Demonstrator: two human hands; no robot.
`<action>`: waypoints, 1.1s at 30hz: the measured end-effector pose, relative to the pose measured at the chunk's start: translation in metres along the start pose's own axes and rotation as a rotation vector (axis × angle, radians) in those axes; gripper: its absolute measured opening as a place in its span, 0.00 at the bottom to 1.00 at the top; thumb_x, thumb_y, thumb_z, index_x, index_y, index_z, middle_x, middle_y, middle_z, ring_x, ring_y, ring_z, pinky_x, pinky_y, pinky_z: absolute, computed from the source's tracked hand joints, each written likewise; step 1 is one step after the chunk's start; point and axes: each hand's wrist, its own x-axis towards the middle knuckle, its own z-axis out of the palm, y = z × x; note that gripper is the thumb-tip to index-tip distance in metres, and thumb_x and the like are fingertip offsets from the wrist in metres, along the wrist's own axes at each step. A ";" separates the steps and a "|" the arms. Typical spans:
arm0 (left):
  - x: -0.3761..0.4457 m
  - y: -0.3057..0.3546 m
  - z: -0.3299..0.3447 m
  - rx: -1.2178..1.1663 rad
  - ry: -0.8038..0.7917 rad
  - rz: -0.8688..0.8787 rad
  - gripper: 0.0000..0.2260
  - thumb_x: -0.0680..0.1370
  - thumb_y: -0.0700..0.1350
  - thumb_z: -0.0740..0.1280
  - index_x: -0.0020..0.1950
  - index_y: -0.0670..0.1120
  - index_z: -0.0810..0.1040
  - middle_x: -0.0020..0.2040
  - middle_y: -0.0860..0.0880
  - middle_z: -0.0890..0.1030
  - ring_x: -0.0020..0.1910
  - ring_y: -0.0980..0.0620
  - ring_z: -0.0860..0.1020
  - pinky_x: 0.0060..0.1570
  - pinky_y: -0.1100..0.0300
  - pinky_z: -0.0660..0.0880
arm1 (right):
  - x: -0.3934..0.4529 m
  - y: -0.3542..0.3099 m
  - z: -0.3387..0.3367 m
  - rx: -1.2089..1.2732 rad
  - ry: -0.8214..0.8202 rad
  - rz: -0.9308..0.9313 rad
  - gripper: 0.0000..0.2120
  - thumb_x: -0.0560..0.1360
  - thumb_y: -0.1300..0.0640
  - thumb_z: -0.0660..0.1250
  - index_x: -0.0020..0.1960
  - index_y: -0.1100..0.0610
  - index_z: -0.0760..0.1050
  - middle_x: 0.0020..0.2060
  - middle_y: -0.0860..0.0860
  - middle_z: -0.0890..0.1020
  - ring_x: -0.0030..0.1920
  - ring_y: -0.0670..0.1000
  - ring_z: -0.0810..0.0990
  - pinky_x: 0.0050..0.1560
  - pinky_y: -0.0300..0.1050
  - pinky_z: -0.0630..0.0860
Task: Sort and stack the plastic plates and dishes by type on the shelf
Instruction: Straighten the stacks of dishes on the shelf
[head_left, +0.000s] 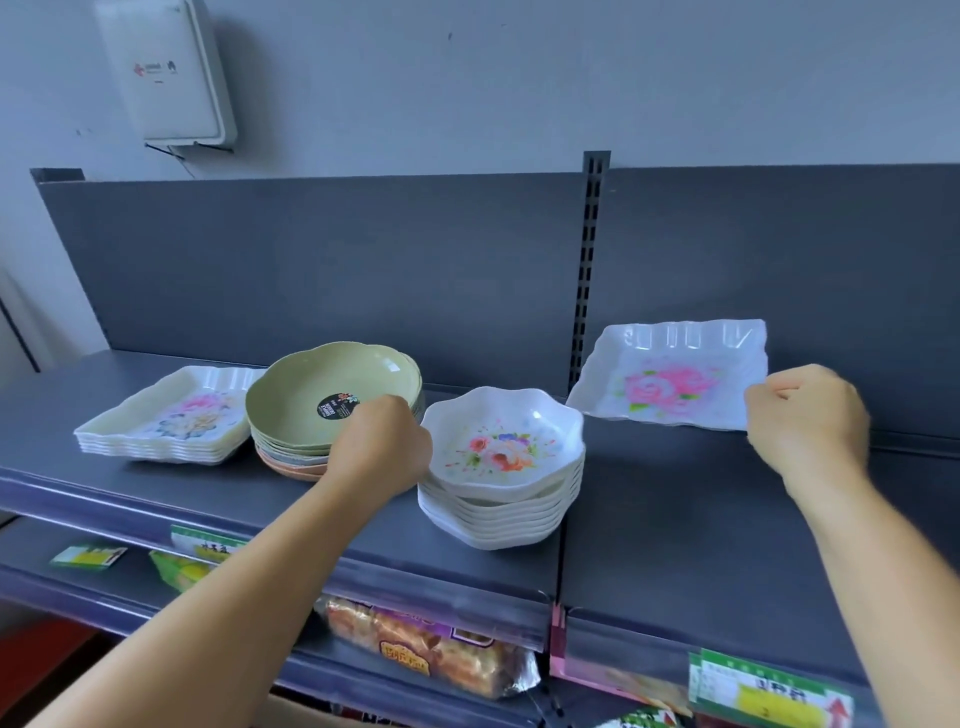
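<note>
Gripping square plate (675, 379) | right hand (808, 415) | tilted, face toward camera

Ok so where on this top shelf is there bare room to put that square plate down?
Bare shelf lies right of the white bowl stack, below the lifted square plate in the right hand. The left is crowded: square plate stack, green dish stack under the left hand, bowls nearly touching.

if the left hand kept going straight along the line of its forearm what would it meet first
Probably the green scalloped plastic plate topping the coloured stack: the left hand already sits at its near rim, seemingly gripping it. Beyond lies the dark grey shelf back panel. Depth is uncertain.
</note>
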 end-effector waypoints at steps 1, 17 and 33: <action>0.001 -0.001 0.002 0.015 0.005 0.011 0.13 0.73 0.36 0.59 0.29 0.43 0.62 0.28 0.47 0.66 0.29 0.47 0.65 0.24 0.61 0.56 | 0.000 0.000 0.000 0.015 0.000 0.008 0.14 0.62 0.70 0.54 0.30 0.54 0.53 0.26 0.52 0.55 0.31 0.51 0.52 0.32 0.40 0.50; 0.022 -0.018 0.003 -0.047 -0.043 0.283 0.20 0.75 0.42 0.62 0.28 0.47 0.55 0.27 0.49 0.56 0.31 0.49 0.53 0.28 0.58 0.49 | -0.041 -0.031 0.005 0.315 -0.073 0.179 0.08 0.72 0.64 0.58 0.45 0.65 0.76 0.39 0.51 0.75 0.32 0.55 0.78 0.28 0.39 0.64; 0.021 -0.107 -0.077 -0.493 0.039 0.174 0.17 0.76 0.43 0.64 0.29 0.44 0.63 0.25 0.50 0.61 0.30 0.52 0.72 0.32 0.61 0.61 | -0.125 -0.144 0.072 0.365 -0.319 -0.042 0.07 0.75 0.60 0.62 0.47 0.57 0.79 0.32 0.49 0.78 0.26 0.45 0.75 0.27 0.38 0.70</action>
